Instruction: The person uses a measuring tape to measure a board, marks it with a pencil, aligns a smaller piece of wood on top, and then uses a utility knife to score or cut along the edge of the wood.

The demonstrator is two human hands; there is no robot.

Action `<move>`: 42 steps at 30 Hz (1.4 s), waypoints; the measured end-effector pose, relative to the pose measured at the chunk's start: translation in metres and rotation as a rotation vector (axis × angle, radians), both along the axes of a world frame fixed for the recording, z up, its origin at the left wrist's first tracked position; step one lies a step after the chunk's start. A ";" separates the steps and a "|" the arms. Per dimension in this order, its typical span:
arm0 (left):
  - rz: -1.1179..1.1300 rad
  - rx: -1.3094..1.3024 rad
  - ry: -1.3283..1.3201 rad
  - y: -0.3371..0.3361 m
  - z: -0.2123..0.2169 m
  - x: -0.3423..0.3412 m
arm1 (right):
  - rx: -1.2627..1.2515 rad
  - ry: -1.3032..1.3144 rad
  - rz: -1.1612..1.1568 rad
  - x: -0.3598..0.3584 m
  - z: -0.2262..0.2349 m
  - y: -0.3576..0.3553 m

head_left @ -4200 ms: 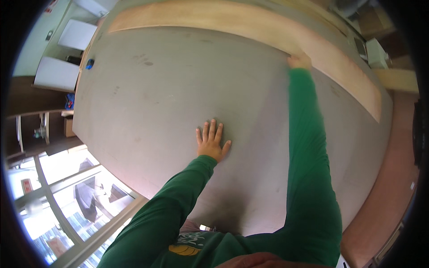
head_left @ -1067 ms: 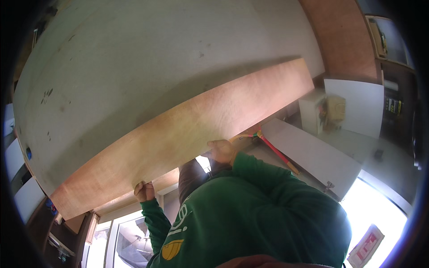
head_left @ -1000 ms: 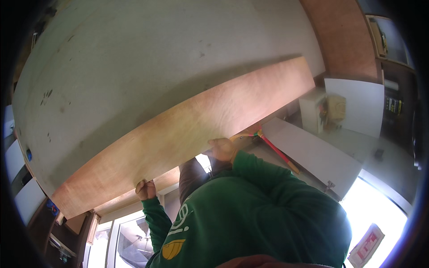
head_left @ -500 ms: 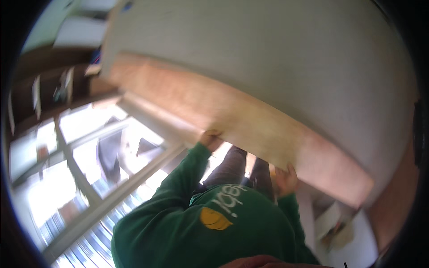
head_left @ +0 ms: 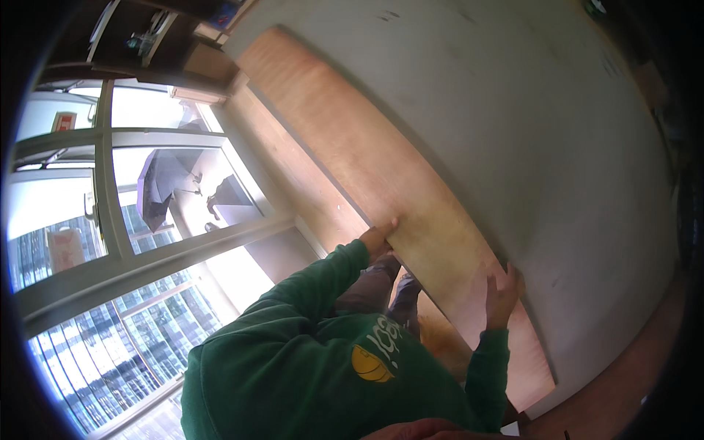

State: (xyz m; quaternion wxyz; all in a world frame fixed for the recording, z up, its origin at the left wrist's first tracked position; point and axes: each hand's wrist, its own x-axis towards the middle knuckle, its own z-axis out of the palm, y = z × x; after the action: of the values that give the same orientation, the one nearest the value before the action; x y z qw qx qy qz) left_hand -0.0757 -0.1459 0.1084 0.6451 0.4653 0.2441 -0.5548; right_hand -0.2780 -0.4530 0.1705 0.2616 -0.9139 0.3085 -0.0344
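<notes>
Our left hand (head_left: 378,240) pinches the near edge of the long, tan wooden board (head_left: 422,213) over the flat grey tabletop (head_left: 557,154); our right hand (head_left: 504,287) spreads across its far edge, grip unclear. We seem to be positioning it; the next move calls for even support.

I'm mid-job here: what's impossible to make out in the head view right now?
All in the head view:
- Left hand: some fingers hidden beneath the board's edge.
- Board: underside hidden by its own upper face.
- Table: far part cut off by the picture's top edge.
- Shelf items: too small and dark to identify.
</notes>
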 end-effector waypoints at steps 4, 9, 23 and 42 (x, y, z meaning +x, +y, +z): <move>-0.018 0.053 0.012 0.006 -0.006 0.003 | -0.057 -0.033 0.156 0.059 -0.024 0.005; -0.225 0.297 0.049 0.006 0.013 0.019 | 0.008 -0.047 0.263 0.092 -0.030 0.033; -0.094 1.185 -0.993 0.084 -0.001 0.082 | 0.211 -0.119 0.384 0.231 -0.032 0.040; 0.360 1.155 -1.016 0.044 -0.057 0.110 | 0.159 -0.196 0.692 0.359 -0.076 0.111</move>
State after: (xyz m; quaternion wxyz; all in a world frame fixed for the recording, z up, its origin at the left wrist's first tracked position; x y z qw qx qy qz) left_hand 0.0338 -0.1017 0.0513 0.4138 0.8764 0.2405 0.0532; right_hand 0.0812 -0.3423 0.0941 0.3563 -0.9333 -0.0439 -0.0072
